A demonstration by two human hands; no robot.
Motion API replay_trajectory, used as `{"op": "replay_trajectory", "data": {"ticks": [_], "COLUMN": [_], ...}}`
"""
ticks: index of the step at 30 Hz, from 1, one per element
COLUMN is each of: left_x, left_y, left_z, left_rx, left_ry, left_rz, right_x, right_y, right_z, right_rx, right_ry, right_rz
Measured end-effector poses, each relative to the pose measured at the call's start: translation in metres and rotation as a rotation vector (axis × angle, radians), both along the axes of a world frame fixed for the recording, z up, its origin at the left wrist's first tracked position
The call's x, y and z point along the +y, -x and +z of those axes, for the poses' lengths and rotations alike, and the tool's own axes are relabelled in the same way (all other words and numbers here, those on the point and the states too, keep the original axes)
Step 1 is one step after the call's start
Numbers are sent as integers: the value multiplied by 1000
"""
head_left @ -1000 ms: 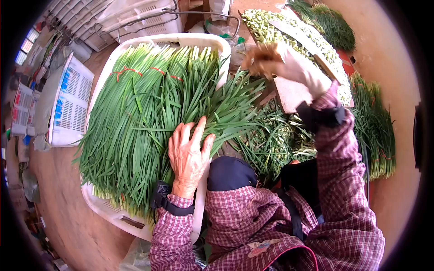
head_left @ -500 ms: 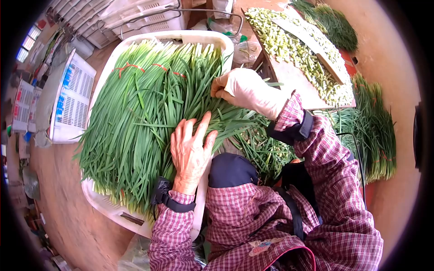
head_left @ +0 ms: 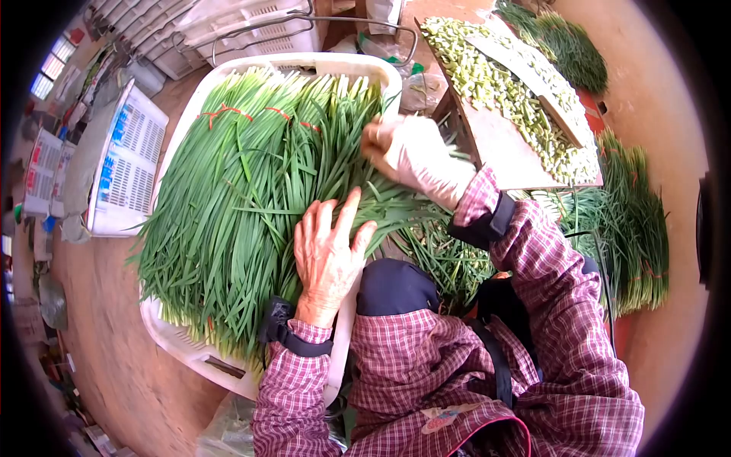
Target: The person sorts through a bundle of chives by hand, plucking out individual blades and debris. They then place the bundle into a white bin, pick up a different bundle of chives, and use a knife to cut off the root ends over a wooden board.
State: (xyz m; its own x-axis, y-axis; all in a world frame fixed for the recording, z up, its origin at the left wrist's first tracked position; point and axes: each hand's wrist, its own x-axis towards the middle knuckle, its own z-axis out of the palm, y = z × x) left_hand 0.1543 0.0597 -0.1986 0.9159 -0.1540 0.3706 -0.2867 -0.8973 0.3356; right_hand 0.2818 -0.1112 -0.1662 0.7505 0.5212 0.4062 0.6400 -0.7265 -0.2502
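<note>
Bundles of green chives (head_left: 228, 198), several tied with red bands, fill a white plastic crate (head_left: 156, 324). My left hand (head_left: 327, 247) lies on the leaves at the crate's right side, its fingers spread. Above and to the right, my right hand (head_left: 415, 156), wrapped in a pale glove with bare fingertips, is closed at the upper right edge of the bundles. Its fingers are curled against the leaves; what they hold, if anything, is hidden. Loose leaves run beneath both hands toward the right.
A board (head_left: 506, 152) at the upper right carries chopped green pieces and a large knife (head_left: 525, 76). More chive bundles (head_left: 636, 228) stand at the far right. White crates (head_left: 133, 160) are at the left. A metal rod (head_left: 343, 18) crosses behind the chive crate.
My right hand has turned and its fingers have curled in more, with the wrist slightly lower. My left hand stays on the leaves; the whole view has shifted slightly.
</note>
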Motion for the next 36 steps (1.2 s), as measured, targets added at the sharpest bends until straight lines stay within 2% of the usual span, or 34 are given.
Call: {"op": "replay_trajectory", "data": {"ticks": [1,3,5,6,7,9,10,12,13,15,17,20,21,23,29,31,32,33,36], "left_x": [2,7,11,14,13,26,36,62,73,100,103,102,103,107,101,99,98,99,98], "left_y": [-1,-4,-5,-6,-8,-20,-27,-41,-42,-46,-44,-42,-42,-43,-39,-37,-37,-36,-36], "left_z": [3,12,12,9,13,-6,-8,-12,-10,-19,-15,-11,-11,-14,-10,-7,-5,-2,2], "left_rx": [8,37,33,112,163,-42,74,249,232,266,322,365,362,410,367,353,316,317,347], "left_ry": [12,38,73,105,205,244,505,1006,1195,1387,1417,1448,1444,1514,1475,1512,1471,1470,1587], "left_rz": [-17,-50,3,53,118,135,176,246,208,240,208,148,150,151,130,134,139,137,106], "right_x": [-8,-28,-53,-62,-74,-99,-115,-132,-140,-157,-157,-137,-128,-110,-31,-2,11,22,46], "right_y": [-7,-18,-13,-10,3,14,16,40,48,56,60,66,65,64,46,36,33,28,28], "right_z": [2,15,44,49,68,76,74,85,86,76,72,68,67,52,33,19,22,13,-8], "right_rx": [-105,-47,62,109,209,112,61,207,296,414,412,456,444,373,324,358,448,274,61], "right_ry": [-105,-402,-497,-607,-565,-430,-347,-309,-320,-359,-191,-191,-96,-71,-337,-517,-490,-483,-74], "right_rz": [-60,-150,-109,-66,-86,-82,-56,-170,-206,-201,-272,-158,-118,12,105,135,85,118,324]}}
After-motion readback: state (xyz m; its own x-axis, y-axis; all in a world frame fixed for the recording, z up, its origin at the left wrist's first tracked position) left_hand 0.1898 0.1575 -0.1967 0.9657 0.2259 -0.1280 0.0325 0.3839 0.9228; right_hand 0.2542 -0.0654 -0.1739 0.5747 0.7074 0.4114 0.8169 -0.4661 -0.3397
